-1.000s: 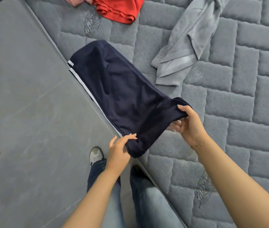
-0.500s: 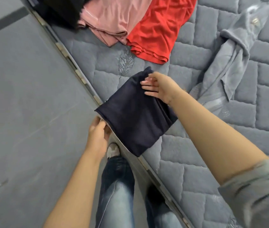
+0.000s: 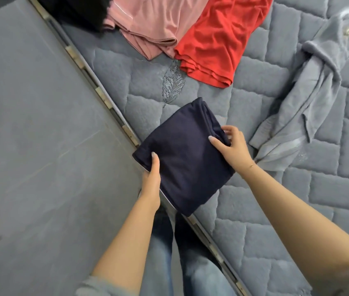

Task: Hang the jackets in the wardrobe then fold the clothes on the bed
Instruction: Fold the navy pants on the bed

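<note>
Folded navy garment point(image 3: 188, 159) at near edge of quilted grey bed point(image 3: 297, 199), one corner overhanging. Left hand point(image 3: 151, 178) gripping its left edge, thumb on top. Right hand point(image 3: 232, 146) pinching the right edge's stacked folds. Beyond: pink garment point(image 3: 154, 22) overlapped by red garment point(image 3: 218, 39); crumpled grey garment point(image 3: 310, 99) at right. Grey tiled floor point(image 3: 41, 146) left.

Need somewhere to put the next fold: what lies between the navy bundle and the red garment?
In the head view, only bare quilted mattress between navy bundle and red garment.
</note>
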### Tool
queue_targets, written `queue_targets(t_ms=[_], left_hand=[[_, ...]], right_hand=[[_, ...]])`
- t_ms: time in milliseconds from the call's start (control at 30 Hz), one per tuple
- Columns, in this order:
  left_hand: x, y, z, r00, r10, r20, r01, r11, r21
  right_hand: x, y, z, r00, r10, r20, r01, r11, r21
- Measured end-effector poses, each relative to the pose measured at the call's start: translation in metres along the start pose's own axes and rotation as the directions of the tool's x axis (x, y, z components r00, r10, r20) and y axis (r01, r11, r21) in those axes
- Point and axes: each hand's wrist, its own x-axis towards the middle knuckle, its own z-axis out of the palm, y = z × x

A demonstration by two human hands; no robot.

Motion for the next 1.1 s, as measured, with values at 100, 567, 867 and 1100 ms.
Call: queue_targets(t_ms=[100, 567, 867, 1100], left_hand=[[0.002, -0.009, -0.010, 0.993, 0.025, 0.114, -0.029, 0.999, 0.039], [-0.162, -0.041, -0.050, 0.892, 0.350, 0.285, -0.167, 0.842, -0.513], [-0.347, -0.029, -0.184, 0.711, 0.703, -0.015, -0.558, 0.550, -0.622], [-0.481, -0.075, -0.337, 0.605, 0.712, -0.356, -0.693, 0.250, -0.676]], right_hand=[[0.005, 0.010, -0.002, 0.971, 0.162, 0.174, -0.178, 0.981, 0.083], [-0.083, -0.061, -0.056, 0.770, -0.065, 0.634, -0.106, 0.968, 0.228], [-0.258, -0.225, -0.059, 0.686, -0.513, 0.516, 0.189, 0.811, 0.554], [-0.454, -0.313, -0.007, 0.434, -0.686, 0.584, 0.415, 0.727, 0.546]])
